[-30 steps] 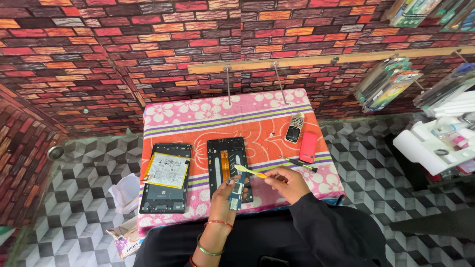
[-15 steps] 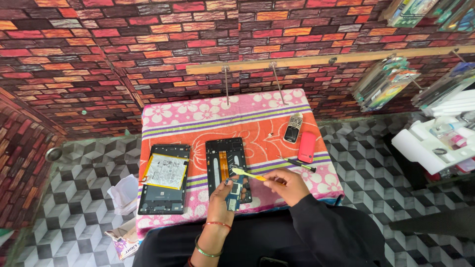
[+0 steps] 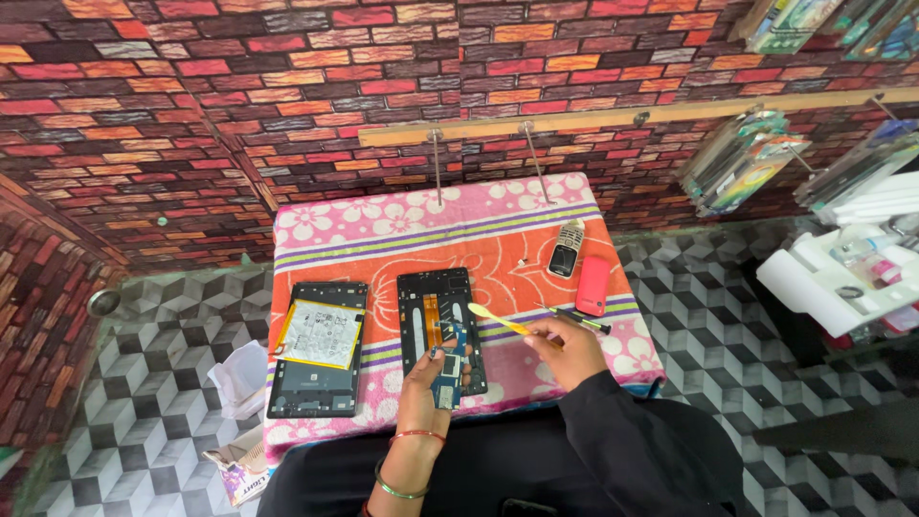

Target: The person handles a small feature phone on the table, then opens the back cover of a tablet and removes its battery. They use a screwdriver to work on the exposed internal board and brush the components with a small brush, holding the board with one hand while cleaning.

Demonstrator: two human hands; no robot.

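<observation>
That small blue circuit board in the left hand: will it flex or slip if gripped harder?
The small blue circuit board looks thin and flat, so probably stiff but fragile. The left hand pinches it by its edges, suggesting it is light. It may slip if the yellow plastic pry tool pushes it.

Left hand holds circuit board; right hand holds yellow brush.

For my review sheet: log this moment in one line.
left hand: holds circuit board | right hand: holds yellow brush | below: open tablet frame | beside: tablet with battery
</observation>
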